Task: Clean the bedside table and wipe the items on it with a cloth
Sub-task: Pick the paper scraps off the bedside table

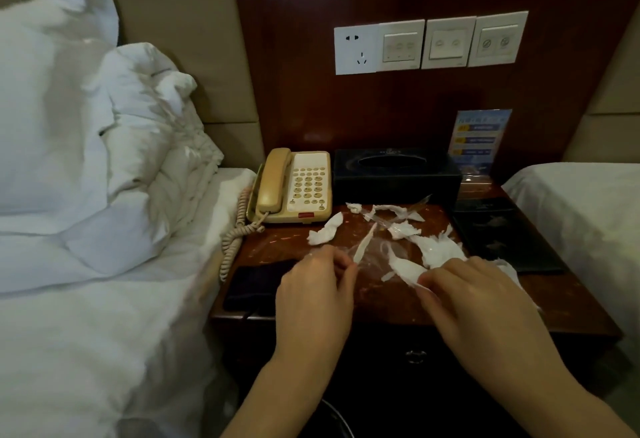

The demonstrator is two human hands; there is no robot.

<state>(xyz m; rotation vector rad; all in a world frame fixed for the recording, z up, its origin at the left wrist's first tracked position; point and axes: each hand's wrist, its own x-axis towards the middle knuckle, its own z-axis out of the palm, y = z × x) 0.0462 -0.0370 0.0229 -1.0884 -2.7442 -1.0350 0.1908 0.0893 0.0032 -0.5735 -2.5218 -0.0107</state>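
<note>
White tissue scraps (pixel 434 250) just beyond both hands, left hand (pixel 313 295), right hand (pixel 474 302)

Rear of bedside table (pixel 346 302) blocked by telephone (pixel 294 186) at left, black tissue box (pixel 394 174) at centre, upright card stand (pixel 479 138) at right; dark folders (pixel 498 233) occupy right edge; dark cloth (pixel 254 285) occupies front-left corner, coiled cord (pixel 233 240) hanging just beside it; centre strewn with torn tissue scraps (pixel 440 250) and clear plastic wrap (pixel 374 257); left hand (pixel 313 294) and right hand (pixel 481 302) fill front centre; bare wood strip open between telephone and cloth; beds close both flanks.
</note>
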